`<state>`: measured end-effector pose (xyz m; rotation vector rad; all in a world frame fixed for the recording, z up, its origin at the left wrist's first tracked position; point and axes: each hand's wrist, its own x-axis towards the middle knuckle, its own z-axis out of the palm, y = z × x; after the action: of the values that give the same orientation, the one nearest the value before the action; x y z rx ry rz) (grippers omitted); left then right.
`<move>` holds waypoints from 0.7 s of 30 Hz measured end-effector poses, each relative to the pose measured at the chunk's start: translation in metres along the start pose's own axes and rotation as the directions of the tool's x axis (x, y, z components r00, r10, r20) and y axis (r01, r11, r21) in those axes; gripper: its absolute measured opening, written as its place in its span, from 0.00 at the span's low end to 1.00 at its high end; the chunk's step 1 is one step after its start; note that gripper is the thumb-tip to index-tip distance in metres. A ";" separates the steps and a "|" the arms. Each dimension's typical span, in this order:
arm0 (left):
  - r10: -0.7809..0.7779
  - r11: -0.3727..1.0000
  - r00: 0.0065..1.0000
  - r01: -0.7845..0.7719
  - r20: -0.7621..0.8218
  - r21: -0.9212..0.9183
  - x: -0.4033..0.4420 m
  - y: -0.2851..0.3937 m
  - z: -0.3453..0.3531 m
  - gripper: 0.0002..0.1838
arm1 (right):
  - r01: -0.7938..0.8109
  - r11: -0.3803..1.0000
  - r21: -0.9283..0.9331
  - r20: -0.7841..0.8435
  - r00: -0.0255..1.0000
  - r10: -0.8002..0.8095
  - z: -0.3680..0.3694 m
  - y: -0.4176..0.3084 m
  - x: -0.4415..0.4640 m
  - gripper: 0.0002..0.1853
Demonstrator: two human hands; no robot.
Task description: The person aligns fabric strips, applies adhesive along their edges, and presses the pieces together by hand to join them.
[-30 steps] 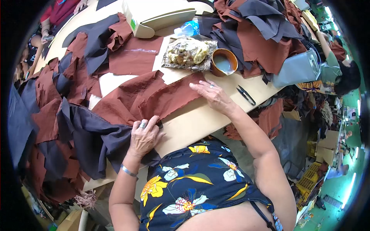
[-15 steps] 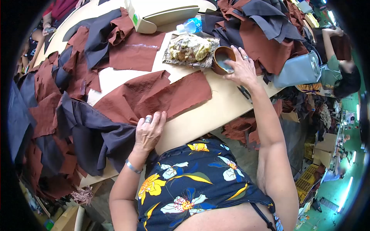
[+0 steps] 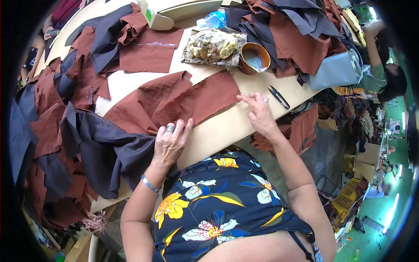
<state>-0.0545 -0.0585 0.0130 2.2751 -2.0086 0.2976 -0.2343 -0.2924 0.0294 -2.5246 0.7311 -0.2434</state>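
Note:
A reddish-brown piece of cloth [image 3: 214, 91] lies on the pale table, next to dark fabric [image 3: 100, 153] that hangs over the front edge. My left hand [image 3: 171, 142] rests on the cloth's lower edge, its fingers stretched out over it. At the cloth's right end is my right hand [image 3: 259, 112], index and middle fingers extended towards the corner; it holds nothing. Whether those fingertips touch the cloth I cannot tell. Beyond them stands a brown bowl [image 3: 264, 54] with a whitish substance inside. Black thread snips [image 3: 278, 97] lie right of my right hand.
Beside the bowl, a crumpled, crusted yellowish mass [image 3: 211, 46] sits on a flat piece. Behind it are a plastic bottle [image 3: 212, 20] and an open cardboard box [image 3: 160, 21]. Piles of brown and dark cloth [image 3: 301, 39] flank the table. Other people work at the edges.
My right hand has left the bowl and come down and left to the right end of the brown cloth. The snips now show fully. My left hand keeps its place on the cloth.

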 end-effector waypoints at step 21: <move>-0.008 1.000 1.000 0.008 -0.001 -0.017 -0.003 -0.003 -0.005 0.23 | 0.157 0.660 -0.735 0.032 0.980 -0.197 0.024 -0.018 -0.002 0.25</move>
<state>-0.0523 -0.0539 0.0178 2.2727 -1.9929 0.2802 -0.2207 -0.2680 0.0174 -3.3939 0.6893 -0.0756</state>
